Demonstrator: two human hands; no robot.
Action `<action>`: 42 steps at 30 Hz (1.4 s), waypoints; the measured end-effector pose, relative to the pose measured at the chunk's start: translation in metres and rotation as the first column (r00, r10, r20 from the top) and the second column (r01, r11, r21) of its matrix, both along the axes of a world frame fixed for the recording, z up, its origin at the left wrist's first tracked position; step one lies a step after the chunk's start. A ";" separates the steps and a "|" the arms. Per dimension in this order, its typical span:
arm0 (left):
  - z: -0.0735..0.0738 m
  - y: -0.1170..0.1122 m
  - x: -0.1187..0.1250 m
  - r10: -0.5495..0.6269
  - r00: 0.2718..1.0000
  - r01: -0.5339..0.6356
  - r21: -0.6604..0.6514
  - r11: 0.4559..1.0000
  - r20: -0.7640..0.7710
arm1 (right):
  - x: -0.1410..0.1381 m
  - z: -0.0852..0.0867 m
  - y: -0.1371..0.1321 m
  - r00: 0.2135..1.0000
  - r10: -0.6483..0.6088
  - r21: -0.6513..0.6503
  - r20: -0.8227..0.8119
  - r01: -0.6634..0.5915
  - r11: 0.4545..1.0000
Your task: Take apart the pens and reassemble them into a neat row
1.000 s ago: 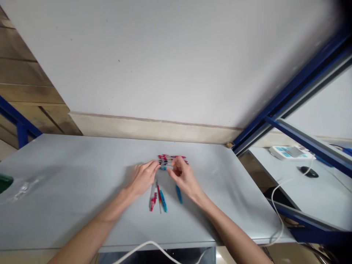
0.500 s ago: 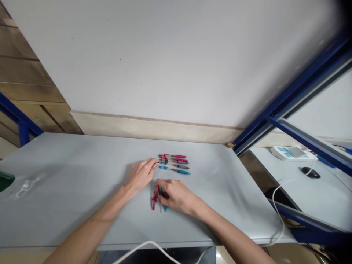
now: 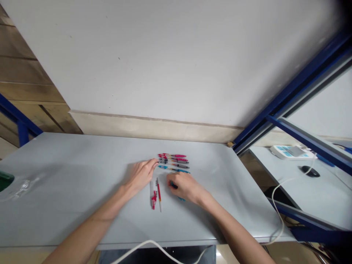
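Observation:
My left hand (image 3: 143, 171) is closed, fingertips pinched at the left end of a row of pens. A tiny dark bit shows at the fingertips, too small to name. The row holds red pens (image 3: 178, 156), grey pens (image 3: 183, 166) and a blue pen (image 3: 180, 171), lying side by side. Below it, my right hand (image 3: 183, 186) is wrapped round another blue pen (image 3: 182, 199); most of that pen is hidden by the hand. Between my hands lie a clear and red pen barrel (image 3: 153, 200) and a red ink refill (image 3: 159, 194).
The grey table (image 3: 82, 176) meets a white wall. At its left are a green container (image 3: 6, 180) and clear plastic (image 3: 26, 186). A white cable (image 3: 275, 194) hangs at the right, beside a blue frame (image 3: 299, 135). A black mouse (image 3: 310, 171) is on the other table.
My right hand has moved right and slightly up, away from the red pen parts, taking the blue pen along. The red refill now lies uncovered. My left hand has stayed in place.

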State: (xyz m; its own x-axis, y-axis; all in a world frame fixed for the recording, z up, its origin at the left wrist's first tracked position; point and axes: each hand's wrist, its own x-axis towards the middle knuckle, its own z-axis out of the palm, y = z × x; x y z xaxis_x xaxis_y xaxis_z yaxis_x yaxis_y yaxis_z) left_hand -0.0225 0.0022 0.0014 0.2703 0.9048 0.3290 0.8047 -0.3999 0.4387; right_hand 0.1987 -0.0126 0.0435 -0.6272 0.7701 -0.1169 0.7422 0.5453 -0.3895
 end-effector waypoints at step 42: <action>0.016 -0.001 0.002 -0.004 0.951 0.088 -0.258 0.962 0.308 | -0.007 -0.018 0.017 0.538 -0.393 -0.253 -0.745 0.317 0.914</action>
State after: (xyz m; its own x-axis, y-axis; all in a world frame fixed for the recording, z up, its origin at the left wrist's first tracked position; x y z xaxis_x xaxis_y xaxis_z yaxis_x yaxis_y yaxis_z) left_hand -0.0209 0.0017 0.0172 0.2396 0.9590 0.1512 0.6009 -0.2688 0.7528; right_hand 0.1917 0.0049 0.0255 -0.1848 0.9621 0.2003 0.2683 0.2455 -0.9315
